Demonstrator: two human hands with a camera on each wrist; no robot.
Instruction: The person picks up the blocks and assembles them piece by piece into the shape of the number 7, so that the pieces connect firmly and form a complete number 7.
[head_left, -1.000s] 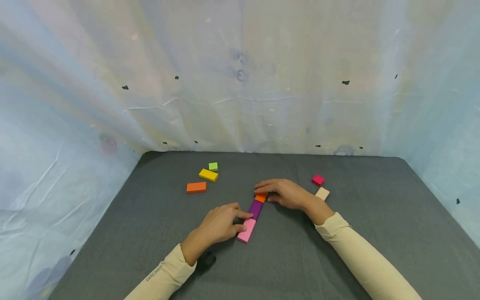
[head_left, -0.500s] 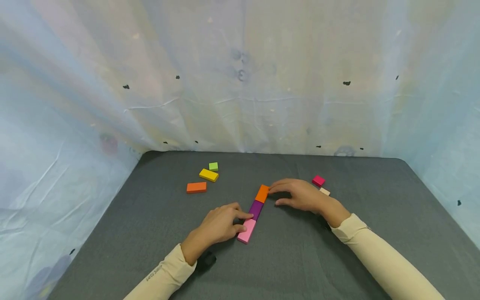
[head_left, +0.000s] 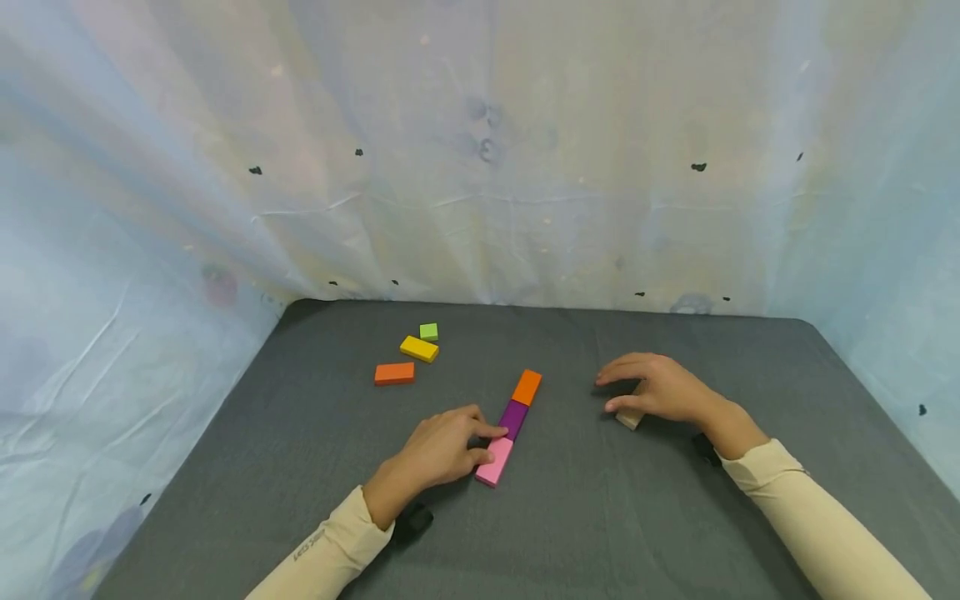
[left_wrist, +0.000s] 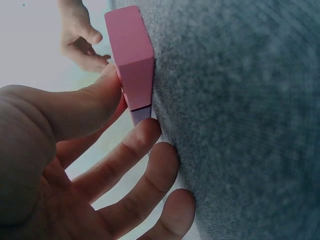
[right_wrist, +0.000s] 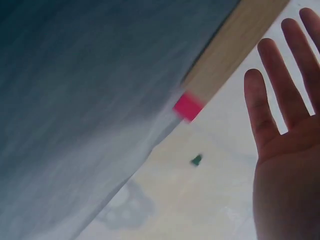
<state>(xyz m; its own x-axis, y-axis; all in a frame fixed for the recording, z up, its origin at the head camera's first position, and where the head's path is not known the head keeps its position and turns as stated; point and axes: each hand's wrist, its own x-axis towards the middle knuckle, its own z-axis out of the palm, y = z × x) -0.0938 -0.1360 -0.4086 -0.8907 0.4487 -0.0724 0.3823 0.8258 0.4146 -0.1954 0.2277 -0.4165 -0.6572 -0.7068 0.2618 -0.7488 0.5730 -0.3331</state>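
The long wooden block (head_left: 629, 419) lies under the right hand (head_left: 666, 392), the nearer one, and slants away from the person between its wide-apart thumb and fingers, while the left hand (head_left: 441, 447) loosely touches the pink block (head_left: 495, 463).

The bare left hand (head_left: 441, 446), on a cream-sleeved left arm (head_left: 322, 546), extends its thumb (head_left: 480, 457) and index finger (head_left: 489, 429). The bare right hand (head_left: 667, 389), on a cream-sleeved right arm (head_left: 821, 517), is palm down, fingers (head_left: 624, 367) pointing leftward, thumb apart from them.

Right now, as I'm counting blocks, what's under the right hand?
In the head view, part of a wooden block shows; the right hand hides the rest and the red block beyond.
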